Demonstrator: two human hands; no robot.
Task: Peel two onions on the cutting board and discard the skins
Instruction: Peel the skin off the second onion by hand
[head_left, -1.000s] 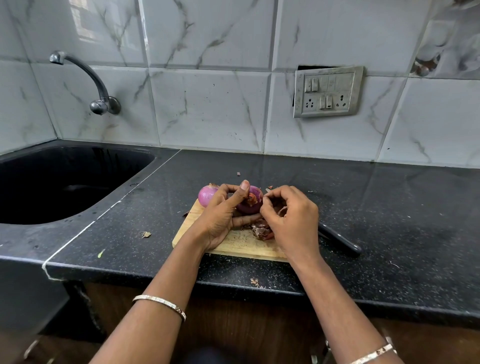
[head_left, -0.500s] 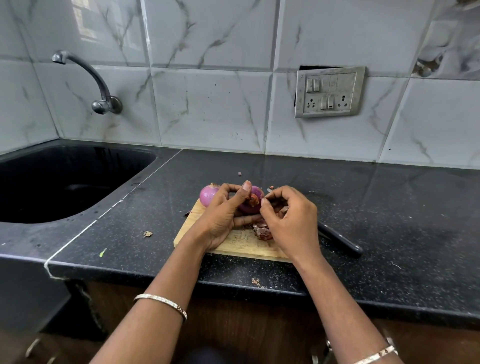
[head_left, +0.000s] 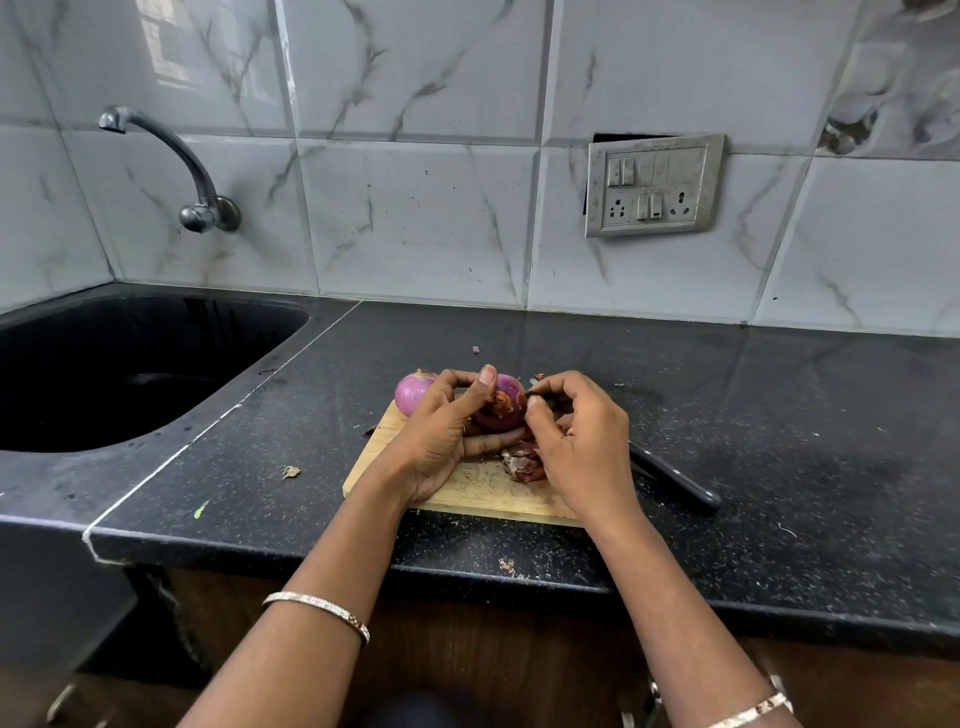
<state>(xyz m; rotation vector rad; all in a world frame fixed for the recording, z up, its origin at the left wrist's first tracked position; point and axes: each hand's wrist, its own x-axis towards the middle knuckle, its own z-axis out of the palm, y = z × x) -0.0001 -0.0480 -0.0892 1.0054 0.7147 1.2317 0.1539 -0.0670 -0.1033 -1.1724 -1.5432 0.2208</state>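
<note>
My left hand (head_left: 441, 431) grips a purple onion (head_left: 501, 413) just above the wooden cutting board (head_left: 467, 486), thumb on top and fingers curled under it. A scrap of reddish-brown skin clings to the onion's top. My right hand (head_left: 576, 447) is right beside it, its fingertips pinching at the onion's skin on the right side. A second, peeled pink onion (head_left: 410, 392) rests at the board's far left corner, partly hidden by my left hand. A pile of loose skins (head_left: 519, 462) lies on the board under my hands.
A black-handled knife (head_left: 675, 480) lies on the dark counter right of the board, its blade hidden by my right hand. The black sink (head_left: 130, 374) and tap (head_left: 182, 166) are at the left. Small skin scraps (head_left: 291, 471) dot the counter. A switch panel (head_left: 652, 184) is on the tiled wall.
Both hands stay on the onion; my right fingertips shifted slightly at the skin on its right side. Nothing else has moved.
</note>
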